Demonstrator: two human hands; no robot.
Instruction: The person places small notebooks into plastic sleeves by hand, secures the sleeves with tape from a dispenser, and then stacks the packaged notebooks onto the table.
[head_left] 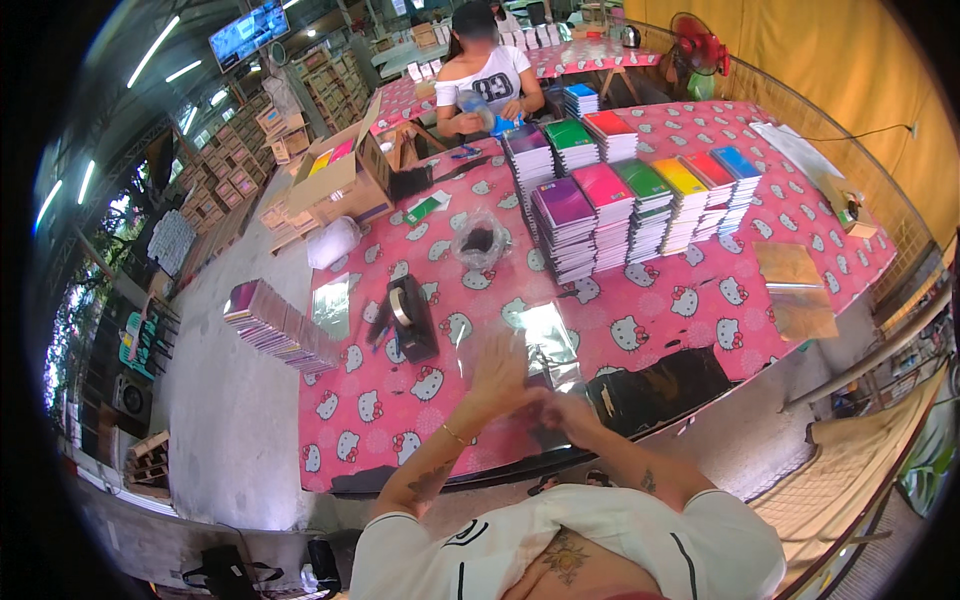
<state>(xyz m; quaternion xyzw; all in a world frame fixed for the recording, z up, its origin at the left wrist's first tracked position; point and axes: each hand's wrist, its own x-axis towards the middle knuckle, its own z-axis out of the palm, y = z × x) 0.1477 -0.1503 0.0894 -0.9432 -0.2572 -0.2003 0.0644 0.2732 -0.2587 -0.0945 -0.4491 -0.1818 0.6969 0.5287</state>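
Observation:
A shiny clear plastic bag (550, 345) lies at the near edge of the table. My left hand (503, 368) rests flat on it, fingers stretched out and pointing away from me. Close beside its wrist, my right hand (568, 414) has its fingers drawn together at the plastic's near part; the fingertips are partly hidden. To the left of my left hand stands a black tape dispenser (411, 318) with a roll on it. Beyond my hands, a crumpled clear plastic bag (481, 241) sits near tall stacks of notebooks (600, 215) with purple, pink, green, yellow, red and blue covers.
The table has a pink patterned cover (640, 300) with black patches at its front edge. A leaning notebook stack (280, 325) stands at the left edge, and an open carton (342, 182) beyond it. Brown sheets (797, 290) lie right. Across the table a person (490, 85) handles a blue item.

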